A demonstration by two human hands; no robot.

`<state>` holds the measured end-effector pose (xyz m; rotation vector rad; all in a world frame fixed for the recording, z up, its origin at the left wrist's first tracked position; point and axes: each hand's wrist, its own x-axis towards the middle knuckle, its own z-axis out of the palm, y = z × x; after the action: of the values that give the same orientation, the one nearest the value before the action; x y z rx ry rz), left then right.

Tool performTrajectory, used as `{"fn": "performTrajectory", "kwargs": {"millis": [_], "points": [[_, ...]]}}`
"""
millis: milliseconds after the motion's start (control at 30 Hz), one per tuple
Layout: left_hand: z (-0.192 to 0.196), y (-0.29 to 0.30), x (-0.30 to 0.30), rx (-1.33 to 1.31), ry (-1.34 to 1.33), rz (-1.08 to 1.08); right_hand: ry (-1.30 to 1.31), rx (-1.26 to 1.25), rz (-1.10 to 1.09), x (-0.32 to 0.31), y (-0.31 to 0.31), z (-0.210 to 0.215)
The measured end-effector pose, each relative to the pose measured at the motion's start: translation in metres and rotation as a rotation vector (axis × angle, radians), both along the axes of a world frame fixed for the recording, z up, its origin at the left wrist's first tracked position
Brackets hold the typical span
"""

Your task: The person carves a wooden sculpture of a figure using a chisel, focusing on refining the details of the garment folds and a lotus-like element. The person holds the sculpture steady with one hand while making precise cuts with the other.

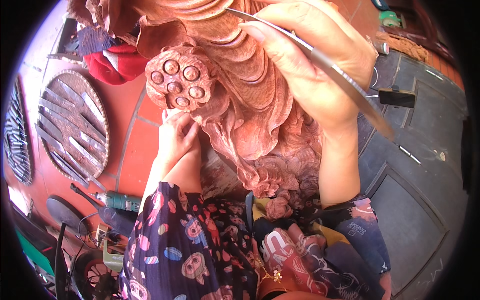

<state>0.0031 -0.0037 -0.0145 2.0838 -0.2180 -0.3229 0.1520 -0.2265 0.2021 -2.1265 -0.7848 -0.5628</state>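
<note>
A large reddish-brown wood carving [250,95] with folds and a round lotus-pod shape [179,80] fills the middle, resting against my lap. My right hand [310,60] grips a long flat metal carving blade [345,82] whose tip touches the carving's upper part. My left hand [176,136] presses against the carving's lower left side, just under the pod, fingers spread on the wood.
A round woven tray [75,127] with several metal chisels lies on the red tiled floor at left. A red cloth [115,62] lies above it, a green power tool [117,201] below. A dark panelled board [415,190] with a phone [396,97] lies at right.
</note>
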Motion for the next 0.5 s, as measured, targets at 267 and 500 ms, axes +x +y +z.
{"fn": "performTrajectory", "kwargs": {"millis": [267,500], "points": [[0.016,0.006,0.008,0.030,-0.019,-0.068,-0.151,0.029,0.081,0.011,-0.001,-0.026],[-0.003,0.002,0.000,-0.014,-0.011,-0.040,-0.007,-0.068,-0.052,-0.006,0.015,0.008]]}}
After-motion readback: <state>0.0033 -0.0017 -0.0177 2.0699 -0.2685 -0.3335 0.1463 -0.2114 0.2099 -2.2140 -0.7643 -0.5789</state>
